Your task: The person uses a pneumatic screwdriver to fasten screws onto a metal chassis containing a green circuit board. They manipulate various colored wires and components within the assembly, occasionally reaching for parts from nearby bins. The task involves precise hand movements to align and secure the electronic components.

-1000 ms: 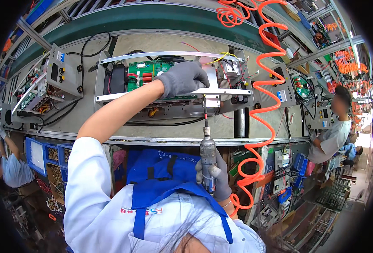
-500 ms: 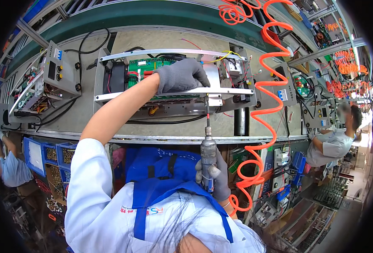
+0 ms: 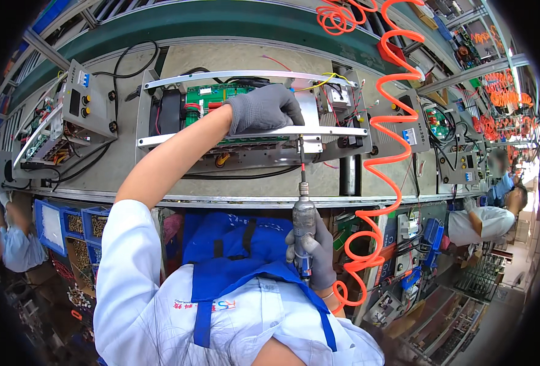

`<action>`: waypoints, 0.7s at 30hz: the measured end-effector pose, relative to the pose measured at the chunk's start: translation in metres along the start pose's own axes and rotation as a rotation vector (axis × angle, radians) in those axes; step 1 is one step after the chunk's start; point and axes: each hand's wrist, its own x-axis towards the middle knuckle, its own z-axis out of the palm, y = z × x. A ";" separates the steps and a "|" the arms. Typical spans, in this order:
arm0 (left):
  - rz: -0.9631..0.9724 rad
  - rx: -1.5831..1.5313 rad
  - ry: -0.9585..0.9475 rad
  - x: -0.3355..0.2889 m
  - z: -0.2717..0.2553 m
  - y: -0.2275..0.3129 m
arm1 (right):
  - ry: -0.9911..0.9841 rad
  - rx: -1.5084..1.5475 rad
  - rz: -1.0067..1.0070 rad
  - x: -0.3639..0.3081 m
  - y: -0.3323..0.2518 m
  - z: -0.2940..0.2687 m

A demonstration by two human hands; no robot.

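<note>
An open metal equipment chassis point(image 3: 178, 138) lies across the bench before me, showing a green circuit board point(image 3: 212, 93) inside. My left hand point(image 3: 264, 108), in a grey glove, reaches over its near rail. The fingers are curled down inside next to a bare metal plate point(image 3: 307, 108), and what they grip is hidden. Below the rail, my gloved right hand point(image 3: 323, 249) is wrapped round a power screwdriver point(image 3: 304, 216). Its long bit point(image 3: 302, 160) points away from me, with the tip at the near rail, close under my left fingers.
A coiled orange air hose point(image 3: 398, 119) hangs just right of the chassis. Similar units point(image 3: 77, 104) stand at left and right. Blue bins point(image 3: 93, 222) of small hardware sit below the bench edge at left. Co-workers point(image 3: 480, 222) are at both sides.
The screwdriver has shifted very slightly to the right in my right hand. My left hand stays where it was. The co-worker at the right has bent over.
</note>
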 end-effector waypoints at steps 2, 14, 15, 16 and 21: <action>0.031 -0.006 0.033 0.000 0.001 -0.001 | 0.003 -0.003 0.006 -0.001 -0.002 0.001; -0.058 -1.334 0.483 -0.112 -0.064 0.013 | -0.138 -0.146 -0.020 -0.015 0.035 0.044; -0.072 -1.393 0.514 -0.125 -0.072 0.005 | -0.178 -0.216 -0.004 -0.013 0.037 0.057; -0.083 -1.421 0.493 -0.135 -0.076 0.000 | -0.208 -0.243 -0.034 -0.010 0.044 0.068; -0.117 -1.287 0.403 -0.175 -0.084 -0.009 | -0.243 -0.248 -0.109 -0.005 0.065 0.117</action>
